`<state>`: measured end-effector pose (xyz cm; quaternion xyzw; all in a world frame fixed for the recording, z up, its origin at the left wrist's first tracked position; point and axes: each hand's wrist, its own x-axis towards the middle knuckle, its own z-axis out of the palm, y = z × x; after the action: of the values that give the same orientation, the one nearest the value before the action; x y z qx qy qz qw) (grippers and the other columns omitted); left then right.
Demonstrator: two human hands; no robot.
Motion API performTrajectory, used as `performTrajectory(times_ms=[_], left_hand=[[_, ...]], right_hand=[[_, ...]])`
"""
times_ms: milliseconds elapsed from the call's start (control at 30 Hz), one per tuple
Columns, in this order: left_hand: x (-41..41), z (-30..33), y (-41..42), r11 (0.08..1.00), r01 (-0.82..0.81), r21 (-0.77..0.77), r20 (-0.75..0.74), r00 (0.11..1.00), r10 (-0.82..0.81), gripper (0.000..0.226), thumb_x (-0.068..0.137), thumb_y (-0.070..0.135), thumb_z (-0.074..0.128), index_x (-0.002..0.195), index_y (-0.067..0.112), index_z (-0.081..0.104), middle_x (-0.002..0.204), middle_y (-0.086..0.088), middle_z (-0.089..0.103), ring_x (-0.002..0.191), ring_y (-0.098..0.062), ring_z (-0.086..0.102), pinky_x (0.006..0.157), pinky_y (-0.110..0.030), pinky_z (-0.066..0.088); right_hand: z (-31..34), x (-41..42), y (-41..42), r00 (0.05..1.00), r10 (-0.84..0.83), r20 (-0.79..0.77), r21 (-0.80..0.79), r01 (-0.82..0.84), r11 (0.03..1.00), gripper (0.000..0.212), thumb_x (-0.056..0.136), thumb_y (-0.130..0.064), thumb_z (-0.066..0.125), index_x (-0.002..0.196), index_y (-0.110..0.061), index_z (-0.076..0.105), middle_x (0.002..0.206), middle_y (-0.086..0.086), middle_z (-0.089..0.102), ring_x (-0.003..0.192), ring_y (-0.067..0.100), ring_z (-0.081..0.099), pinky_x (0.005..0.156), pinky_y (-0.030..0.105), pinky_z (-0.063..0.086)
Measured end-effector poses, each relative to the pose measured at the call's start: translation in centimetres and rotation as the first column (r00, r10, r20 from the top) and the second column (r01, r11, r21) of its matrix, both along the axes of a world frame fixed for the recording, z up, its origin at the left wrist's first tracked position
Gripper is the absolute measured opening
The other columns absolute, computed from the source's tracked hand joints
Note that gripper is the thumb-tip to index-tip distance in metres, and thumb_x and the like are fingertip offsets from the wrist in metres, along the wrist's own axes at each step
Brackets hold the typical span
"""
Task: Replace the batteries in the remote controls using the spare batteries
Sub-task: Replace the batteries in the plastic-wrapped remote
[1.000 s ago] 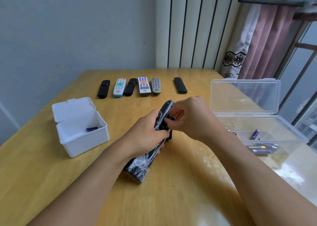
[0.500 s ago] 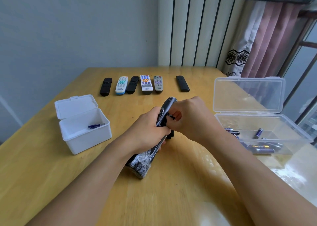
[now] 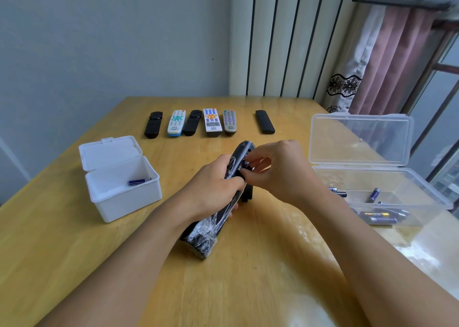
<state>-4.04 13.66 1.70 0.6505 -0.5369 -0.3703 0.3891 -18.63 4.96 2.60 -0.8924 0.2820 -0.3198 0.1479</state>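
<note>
A black remote wrapped in clear film (image 3: 206,237) is tilted on its side above the table's middle, gripped by my left hand (image 3: 211,190). My right hand (image 3: 273,167) pinches a small battery (image 3: 246,164) at the open compartment near the remote's far end. A black battery cover (image 3: 248,195) stands on the table just under my hands. The white box (image 3: 119,202) at the left holds one blue battery (image 3: 137,181). The clear box (image 3: 422,197) at the right holds several spare batteries (image 3: 377,218).
Several remotes (image 3: 211,123) lie in a row at the table's far side, black, white and grey; one black remote (image 3: 264,122) lies apart to the right. The clear box's lid (image 3: 360,140) stands open. A curtain and window are at the right.
My right hand's fingers have shifted slightly at the battery compartment. The view has drifted a little; the remote stays in my left hand.
</note>
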Motion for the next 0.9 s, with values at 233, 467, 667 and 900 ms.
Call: performTrajectory(times_ms=[233,467,667,900], left_hand=[[-0.3,-0.2,-0.1,1.0,-0.019,-0.014,0.078,0.997,0.02,0.018,0.095,0.013,0.051,0.111,0.019,0.052,0.097,-0.022,0.066,0.074,-0.033,0.07,0.06,-0.051,0.06],[-0.3,-0.2,-0.3,1.0,-0.023,-0.014,0.092,0.995,0.024,0.02,0.094,0.012,0.049,0.112,0.022,0.051,0.095,-0.022,0.066,0.07,-0.032,0.067,0.06,-0.053,0.058],[0.1,-0.5,-0.6,0.999,-0.045,-0.01,-0.036,0.998,0.044,0.022,0.099,0.014,0.046,0.119,0.023,0.051,0.1,-0.022,0.066,0.072,-0.029,0.067,0.062,-0.05,0.06],[1.2,-1.2,-1.2,0.998,-0.059,0.0,-0.16,0.985,0.058,0.022,0.098,0.014,0.045,0.118,0.017,0.052,0.094,-0.021,0.064,0.07,-0.03,0.065,0.062,-0.046,0.059]], right_hand=[[-0.2,0.4,0.3,0.999,-0.052,-0.011,-0.041,0.052,0.998,0.006,0.079,-0.019,0.077,0.075,-0.014,0.077,0.068,0.0,0.072,0.064,0.02,0.068,0.062,0.041,0.058],[-0.5,0.6,0.6,0.997,-0.076,0.011,-0.059,0.077,0.995,0.006,0.079,-0.014,0.073,0.077,-0.009,0.076,0.068,0.004,0.072,0.063,0.022,0.068,0.062,0.041,0.058],[-0.4,0.3,0.6,1.0,-0.008,0.023,0.03,0.007,1.0,0.031,0.083,-0.009,0.068,0.111,-0.022,0.074,0.072,-0.002,0.07,0.065,0.013,0.067,0.066,0.038,0.06],[-0.9,1.0,0.9,0.996,0.006,0.089,0.227,-0.027,0.973,0.017,0.086,-0.005,0.065,0.091,-0.016,0.076,0.068,-0.001,0.073,0.056,0.009,0.07,0.056,0.023,0.056]])
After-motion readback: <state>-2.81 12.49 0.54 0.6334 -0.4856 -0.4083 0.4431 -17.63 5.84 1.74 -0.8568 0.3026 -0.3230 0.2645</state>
